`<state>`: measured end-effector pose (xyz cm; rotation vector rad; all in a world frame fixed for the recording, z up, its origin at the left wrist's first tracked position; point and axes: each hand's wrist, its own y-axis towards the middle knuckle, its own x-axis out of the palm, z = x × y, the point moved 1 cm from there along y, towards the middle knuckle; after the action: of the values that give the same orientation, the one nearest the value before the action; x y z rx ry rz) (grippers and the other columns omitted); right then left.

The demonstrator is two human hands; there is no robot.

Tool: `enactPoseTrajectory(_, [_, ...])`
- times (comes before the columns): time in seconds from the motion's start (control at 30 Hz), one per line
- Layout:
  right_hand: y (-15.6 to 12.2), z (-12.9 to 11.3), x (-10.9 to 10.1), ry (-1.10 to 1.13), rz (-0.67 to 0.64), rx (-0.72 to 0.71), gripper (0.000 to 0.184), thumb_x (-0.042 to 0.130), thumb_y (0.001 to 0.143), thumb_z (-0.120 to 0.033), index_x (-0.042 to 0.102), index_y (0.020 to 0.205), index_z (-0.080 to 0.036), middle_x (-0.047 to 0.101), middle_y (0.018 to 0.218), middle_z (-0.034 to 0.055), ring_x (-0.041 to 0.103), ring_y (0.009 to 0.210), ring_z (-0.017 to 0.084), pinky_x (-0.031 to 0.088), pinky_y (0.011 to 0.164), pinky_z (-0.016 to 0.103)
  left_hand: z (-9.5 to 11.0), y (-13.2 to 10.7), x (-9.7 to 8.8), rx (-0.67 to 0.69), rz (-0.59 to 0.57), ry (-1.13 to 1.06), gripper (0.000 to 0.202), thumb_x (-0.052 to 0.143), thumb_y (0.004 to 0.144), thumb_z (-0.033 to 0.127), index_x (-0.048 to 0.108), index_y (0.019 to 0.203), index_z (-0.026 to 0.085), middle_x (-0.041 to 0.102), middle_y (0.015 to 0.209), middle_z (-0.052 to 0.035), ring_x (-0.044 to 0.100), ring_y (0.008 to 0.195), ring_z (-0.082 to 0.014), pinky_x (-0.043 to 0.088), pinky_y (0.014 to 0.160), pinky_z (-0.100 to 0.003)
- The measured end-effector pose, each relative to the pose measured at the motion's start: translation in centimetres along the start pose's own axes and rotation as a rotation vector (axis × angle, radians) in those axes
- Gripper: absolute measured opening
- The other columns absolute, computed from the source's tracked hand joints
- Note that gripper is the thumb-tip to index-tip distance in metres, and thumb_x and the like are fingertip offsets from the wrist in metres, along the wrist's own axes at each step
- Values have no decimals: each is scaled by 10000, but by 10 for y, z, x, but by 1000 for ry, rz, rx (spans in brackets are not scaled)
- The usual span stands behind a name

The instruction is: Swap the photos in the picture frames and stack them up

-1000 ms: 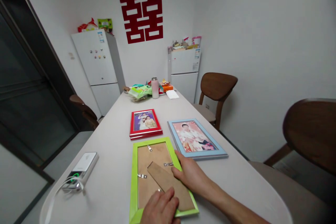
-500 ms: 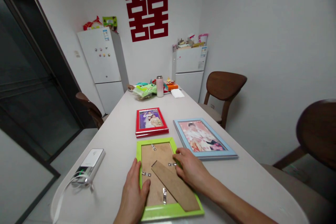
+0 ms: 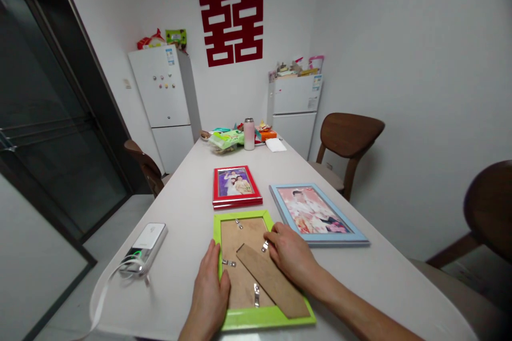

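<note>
A lime-green picture frame (image 3: 268,318) lies face down in front of me, its brown backing board (image 3: 235,294) showing. The easel leg (image 3: 276,283) rests slantwise across the board. Along the left side, my left hand (image 3: 210,290) holds the frame, fingers at the outer edge and thumb over the rim. My right hand (image 3: 296,258) reaches over the right rim, its fingertips closed at the right metal clip (image 3: 265,245), which sits at a slant. The left clip (image 3: 229,263) lies sideways across the rim; the top clip (image 3: 239,224) and bottom clip (image 3: 256,295) point lengthwise.
Beyond the green frame lie a red framed photo (image 3: 237,204) and a light-blue framed photo (image 3: 340,238). A power bank (image 3: 146,248) with a white cable is at the left. A pink bottle (image 3: 249,136) and snack bags (image 3: 226,140) stand farther back. Wooden chairs (image 3: 350,136) flank the table.
The right metal clip has turned from lying sideways to a slant under my right fingertips. My left hand stays on the frame's edge. The whole view has shifted slightly.
</note>
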<state>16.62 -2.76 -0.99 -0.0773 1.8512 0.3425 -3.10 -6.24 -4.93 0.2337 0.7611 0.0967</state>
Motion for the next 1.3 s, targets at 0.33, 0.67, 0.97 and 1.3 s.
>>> enactPoseTrajectory(0.33, [9, -68, 19, 159, -44, -283, 169, 490, 745, -277, 611, 693, -172, 533, 761, 38, 446, 788, 157, 326, 696, 264, -3, 0, 2, -10, 36, -42, 526, 412, 666, 109, 391, 1190, 76, 411, 1263, -123, 365, 1164, -198, 259, 1000, -341])
enactPoseTrajectory(0.67, [14, -57, 11, 329, -102, -288, 179, 470, 744, -194, 627, 827, -174, 548, 817, 45, 462, 827, 153, 349, 756, 269, 0, 0, 1, -19, 16, -29, 541, 400, 654, 98, 382, 1193, 61, 392, 1275, -130, 344, 1177, -188, 243, 1007, -338])
enactPoseTrajectory(0.97, [-25, -35, -12, 430, -301, -472, 123, 597, 642, -234, 664, 736, -274, 512, 1048, -8, 377, 1047, 175, 245, 923, 328, 2, -1, 3, -25, 46, -71, 542, 404, 644, 94, 394, 1186, 80, 401, 1270, -113, 350, 1171, -173, 235, 1007, -319])
enactPoseTrajectory(1.3, [-25, -31, -22, 455, -378, -496, 209, 557, 655, -149, 670, 781, -271, 501, 1102, 3, 355, 1092, 173, 216, 951, 324, 2, -2, 4, -13, 23, -44, 532, 393, 668, 103, 374, 1197, 51, 378, 1284, -130, 335, 1180, -177, 235, 1008, -326])
